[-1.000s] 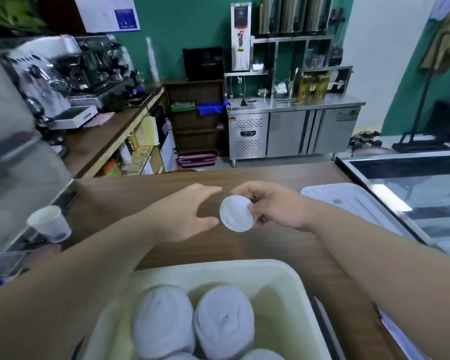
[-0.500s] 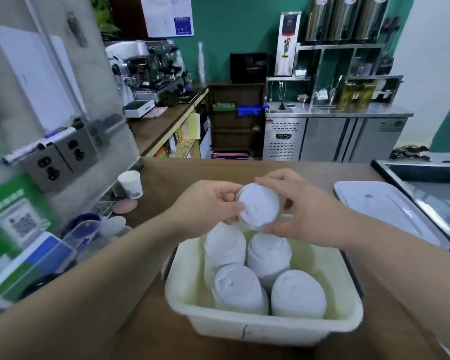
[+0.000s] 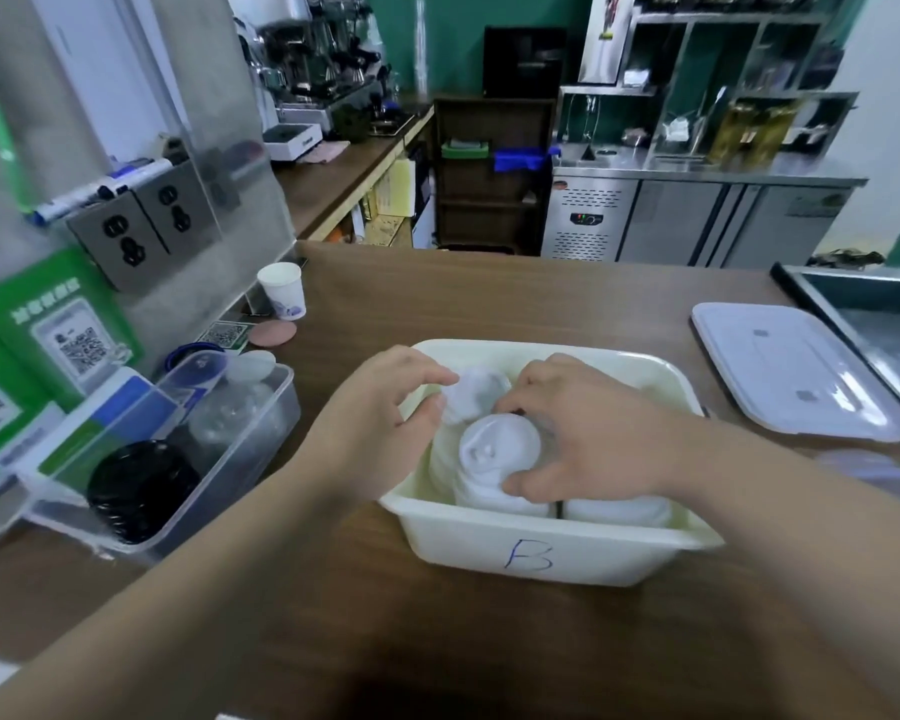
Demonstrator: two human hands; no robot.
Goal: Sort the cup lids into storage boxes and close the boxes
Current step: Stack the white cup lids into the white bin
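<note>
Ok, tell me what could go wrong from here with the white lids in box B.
1. The right hand grips the front lid stack, tilted in box B; released, it may slump.
2. The left hand pinches the rear lid stack, pressed against the front one; pushing could crush lids.
3. The stacks seem to reach the rim, so the box lid, lying to the right, may not seat.

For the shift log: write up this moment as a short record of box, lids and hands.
Box: cream box marked B, open, on the wooden counter
Right hand: grips the front lid stack inside the box
Left hand: fingertips at the rear lid stack; grip unclear
Box lid: flat on the counter, right of the box
Clear box: left of it, open, holding black lids
</note>
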